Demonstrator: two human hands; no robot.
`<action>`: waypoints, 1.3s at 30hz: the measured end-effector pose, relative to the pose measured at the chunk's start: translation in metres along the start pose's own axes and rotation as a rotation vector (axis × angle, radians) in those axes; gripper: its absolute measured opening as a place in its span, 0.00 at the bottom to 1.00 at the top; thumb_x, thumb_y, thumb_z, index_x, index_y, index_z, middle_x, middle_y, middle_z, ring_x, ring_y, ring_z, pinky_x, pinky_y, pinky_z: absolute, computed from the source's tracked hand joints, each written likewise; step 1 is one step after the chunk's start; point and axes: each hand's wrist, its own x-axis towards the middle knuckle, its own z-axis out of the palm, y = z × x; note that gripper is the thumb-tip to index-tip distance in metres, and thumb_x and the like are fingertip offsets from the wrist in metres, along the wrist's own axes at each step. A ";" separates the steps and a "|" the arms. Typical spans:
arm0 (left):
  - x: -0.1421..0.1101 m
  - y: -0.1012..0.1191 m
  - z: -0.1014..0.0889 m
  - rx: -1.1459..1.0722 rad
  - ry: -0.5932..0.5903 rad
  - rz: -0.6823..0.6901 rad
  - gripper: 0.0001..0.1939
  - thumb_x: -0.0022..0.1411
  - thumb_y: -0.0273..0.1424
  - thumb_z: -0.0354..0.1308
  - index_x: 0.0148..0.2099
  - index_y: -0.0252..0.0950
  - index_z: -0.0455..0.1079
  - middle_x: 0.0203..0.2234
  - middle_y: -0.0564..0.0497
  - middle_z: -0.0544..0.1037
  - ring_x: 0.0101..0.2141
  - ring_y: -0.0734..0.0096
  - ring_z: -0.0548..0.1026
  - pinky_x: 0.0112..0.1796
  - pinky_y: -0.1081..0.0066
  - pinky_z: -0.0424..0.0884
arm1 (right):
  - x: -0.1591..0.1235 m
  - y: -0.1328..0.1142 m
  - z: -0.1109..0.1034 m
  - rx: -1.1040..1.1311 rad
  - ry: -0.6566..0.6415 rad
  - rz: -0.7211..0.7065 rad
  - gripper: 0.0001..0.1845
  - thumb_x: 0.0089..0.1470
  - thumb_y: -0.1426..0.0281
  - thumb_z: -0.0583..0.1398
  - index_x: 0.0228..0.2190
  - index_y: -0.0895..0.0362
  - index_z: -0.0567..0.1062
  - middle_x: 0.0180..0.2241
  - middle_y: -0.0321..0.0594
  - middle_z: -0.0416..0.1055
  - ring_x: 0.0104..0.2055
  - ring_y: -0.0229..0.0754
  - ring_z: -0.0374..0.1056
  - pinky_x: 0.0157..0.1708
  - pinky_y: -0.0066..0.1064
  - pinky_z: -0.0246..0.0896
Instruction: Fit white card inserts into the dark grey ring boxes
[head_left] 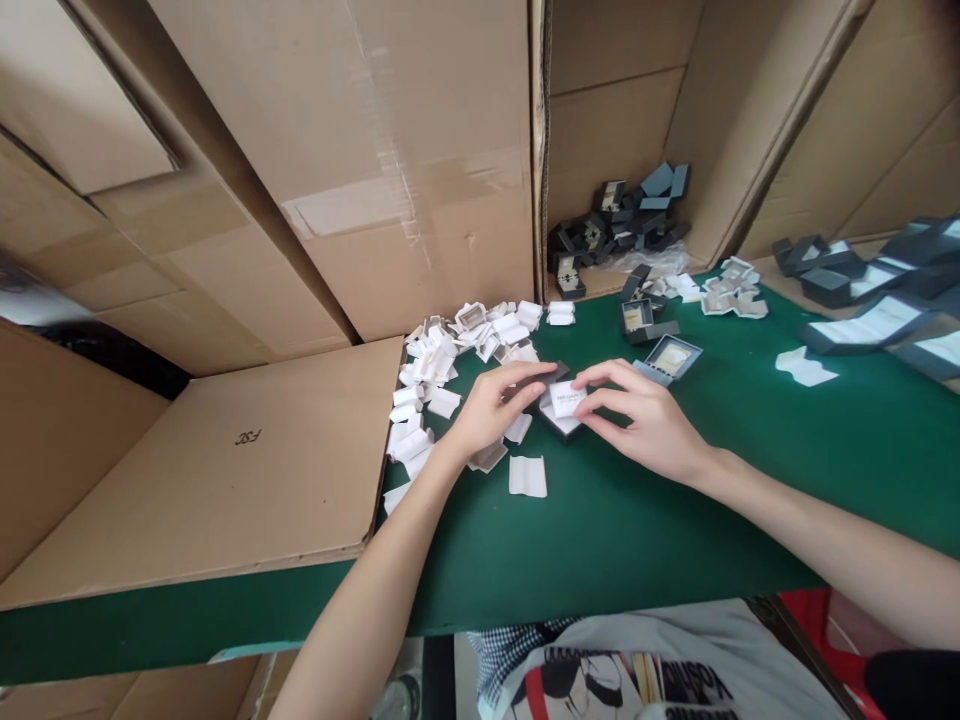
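Note:
A small dark box stands lid up in front of me on the green table. My left hand is at its left side, thumb and fingers closed on the raised lid. Between the fingertips of my right hand is a white insert with printed lettering, tilted at the mouth of the box. My fingers partly hide both box and insert. A loose white folded piece lies just nearer to me, and a heap of similar white pieces spreads to the left.
Open dark boxes lie beyond my right hand. More dark boxes are piled inside an upright carton at the back. Larger dark boxes with white inside line the right. A flat cardboard box covers the table's left side.

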 end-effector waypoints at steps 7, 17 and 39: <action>0.001 0.005 -0.002 0.081 -0.036 -0.041 0.18 0.63 0.37 0.53 0.55 0.41 0.67 0.51 0.48 0.73 0.46 0.65 0.72 0.41 0.69 0.73 | 0.000 0.004 -0.005 0.115 0.025 0.192 0.03 0.52 0.70 0.60 0.31 0.53 0.76 0.40 0.42 0.68 0.43 0.46 0.67 0.38 0.39 0.68; -0.001 -0.009 -0.002 -0.079 -0.093 -0.232 0.16 0.64 0.34 0.51 0.51 0.37 0.72 0.47 0.45 0.75 0.30 0.73 0.76 0.35 0.68 0.76 | 0.001 0.007 -0.009 0.043 0.059 0.104 0.05 0.53 0.72 0.60 0.33 0.53 0.76 0.40 0.43 0.69 0.43 0.46 0.68 0.42 0.42 0.68; -0.001 -0.010 0.002 -0.125 -0.084 -0.296 0.15 0.63 0.33 0.52 0.48 0.36 0.73 0.41 0.47 0.77 0.28 0.74 0.77 0.34 0.71 0.76 | -0.002 0.025 0.006 0.005 -0.170 -0.277 0.15 0.55 0.76 0.56 0.43 0.53 0.75 0.47 0.46 0.70 0.50 0.49 0.64 0.45 0.48 0.68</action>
